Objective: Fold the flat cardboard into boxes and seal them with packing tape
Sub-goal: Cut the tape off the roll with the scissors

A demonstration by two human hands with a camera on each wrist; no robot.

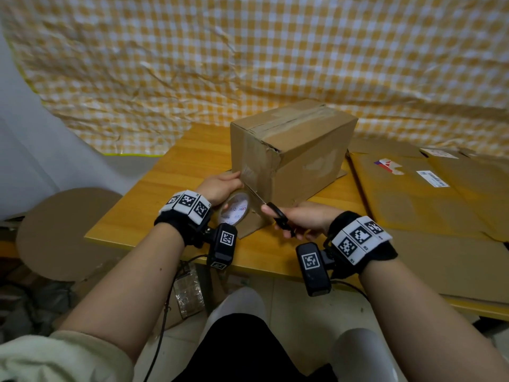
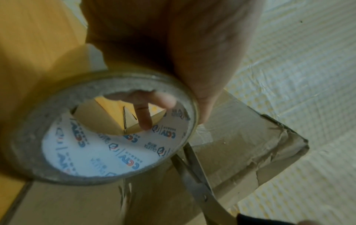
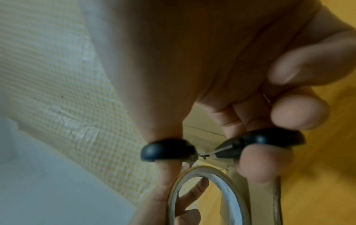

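Head view: a folded box stands on the wooden table beside flat cardboard; the left hand grips a tape roll against the box's near corner while the right hand, fingers through the handles, works scissors at the stretched tape. Left wrist view: the fingers curl through the roll's core, the blades crossing just below it on the box face. Right wrist view: thumb and fingers fill the black handles; should the roll slacken, the tape would likely fold onto itself or tear raggedly.
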